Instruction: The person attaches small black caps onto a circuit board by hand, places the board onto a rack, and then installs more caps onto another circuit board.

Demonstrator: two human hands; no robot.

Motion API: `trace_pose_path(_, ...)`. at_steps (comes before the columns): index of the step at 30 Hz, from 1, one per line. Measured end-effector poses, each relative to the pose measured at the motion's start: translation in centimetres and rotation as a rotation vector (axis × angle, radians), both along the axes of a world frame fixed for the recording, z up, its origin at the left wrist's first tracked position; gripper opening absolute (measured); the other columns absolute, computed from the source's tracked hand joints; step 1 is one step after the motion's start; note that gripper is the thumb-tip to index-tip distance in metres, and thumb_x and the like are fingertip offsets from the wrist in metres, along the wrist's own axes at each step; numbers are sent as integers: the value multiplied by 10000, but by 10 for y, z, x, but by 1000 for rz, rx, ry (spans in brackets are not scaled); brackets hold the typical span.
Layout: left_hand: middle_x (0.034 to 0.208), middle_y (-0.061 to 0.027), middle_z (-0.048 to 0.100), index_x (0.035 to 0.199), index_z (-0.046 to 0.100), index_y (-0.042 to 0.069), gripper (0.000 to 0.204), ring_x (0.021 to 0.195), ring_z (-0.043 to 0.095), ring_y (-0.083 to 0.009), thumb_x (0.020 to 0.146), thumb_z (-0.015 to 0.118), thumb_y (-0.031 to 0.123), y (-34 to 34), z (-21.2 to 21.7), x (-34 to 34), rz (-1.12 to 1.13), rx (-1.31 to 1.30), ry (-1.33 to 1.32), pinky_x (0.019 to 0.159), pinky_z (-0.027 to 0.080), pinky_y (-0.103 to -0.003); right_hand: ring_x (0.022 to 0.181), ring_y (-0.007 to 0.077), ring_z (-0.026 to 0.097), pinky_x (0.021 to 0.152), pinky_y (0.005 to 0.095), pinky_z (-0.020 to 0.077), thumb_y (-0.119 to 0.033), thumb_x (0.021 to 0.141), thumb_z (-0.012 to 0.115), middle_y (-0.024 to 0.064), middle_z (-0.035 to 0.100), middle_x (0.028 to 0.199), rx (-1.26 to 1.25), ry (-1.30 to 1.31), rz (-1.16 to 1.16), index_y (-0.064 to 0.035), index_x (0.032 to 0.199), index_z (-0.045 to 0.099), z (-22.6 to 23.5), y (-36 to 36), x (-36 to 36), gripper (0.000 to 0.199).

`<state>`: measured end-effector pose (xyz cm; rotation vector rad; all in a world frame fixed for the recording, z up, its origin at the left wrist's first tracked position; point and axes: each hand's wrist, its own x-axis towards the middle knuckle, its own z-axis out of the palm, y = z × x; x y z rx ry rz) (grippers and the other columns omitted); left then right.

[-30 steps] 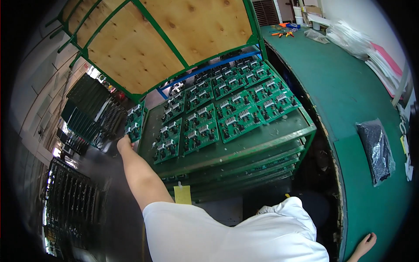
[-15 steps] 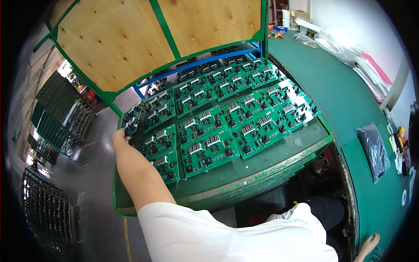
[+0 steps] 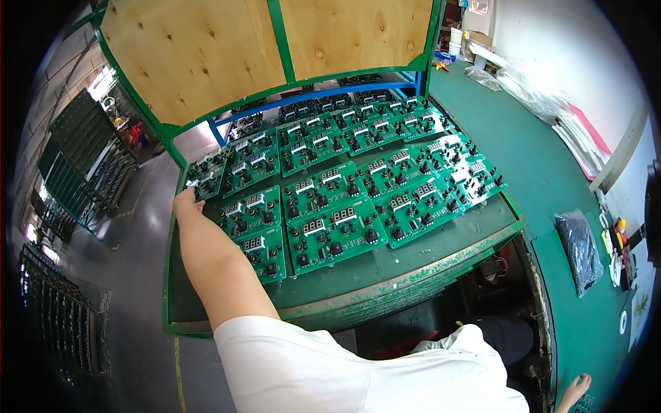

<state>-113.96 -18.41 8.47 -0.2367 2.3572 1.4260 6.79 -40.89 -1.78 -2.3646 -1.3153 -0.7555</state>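
Note:
My left hand (image 3: 186,200) reaches to the far left of the green rack's top. Its fingers are closed on the near corner of a green circuit board (image 3: 206,173); the fingertips are partly hidden. At the lower right corner of the view, my right hand (image 3: 572,394) is closed at the edge of another circuit board (image 3: 584,405), most of which is cut off. Rows of green circuit boards (image 3: 335,233) with white-framed digit displays and black knobs lie face up on the rack's top (image 3: 358,279).
Plywood panels (image 3: 200,58) in a green frame stand behind the boards, above a blue bar (image 3: 317,101). To the right, a green surface (image 3: 523,179) holds a dark plastic-wrapped bundle (image 3: 578,251) and clear plastic sheeting (image 3: 523,74). More racks (image 3: 86,155) stand at left.
The board under my left hand now lies flatter, in line with its row. My view has shifted slightly. My right hand stays low at the right with its board.

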Motion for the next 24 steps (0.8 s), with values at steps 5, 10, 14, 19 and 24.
trace_pose_path(5,753,-161,664,1069,564,106,352,550,620,-231,878,614,398,-1,0,8,49,98,30,466,469,-354,1038,365,488,900,427,390,-36,880,511,192,510,1118,-68,77,15,43,993,516,-17,-1,47,139)
trace_pose_path(10,755,-161,650,1082,555,103,367,600,637,-251,877,616,401,0,-12,-8,35,125,15,485,482,-375,1008,359,486,893,421,386,-7,865,513,186,503,1077,-48,99,66,44,975,501,-40,-2,71,121)
trace_pose_path(14,761,-161,643,1080,540,96,362,613,630,-252,894,597,402,-8,-18,-8,49,143,31,496,489,-382,1007,357,486,892,421,386,-8,868,512,188,501,1074,-44,122,74,41,976,499,-42,2,58,119)
trace_pose_path(19,778,-152,628,1078,538,95,370,637,642,-263,900,592,415,-19,-3,-8,82,109,48,493,488,-364,1014,369,493,903,420,390,-39,883,519,190,512,1068,42,89,146,39,950,487,-57,9,67,108)
trace_pose_path(24,1027,-179,591,1111,568,-1,331,775,641,-294,939,555,282,21,1,75,-82,241,141,656,547,-427,1229,375,447,1054,415,341,-97,882,532,245,472,1321,-64,46,-109,57,1198,540,-43,-50,92,352)
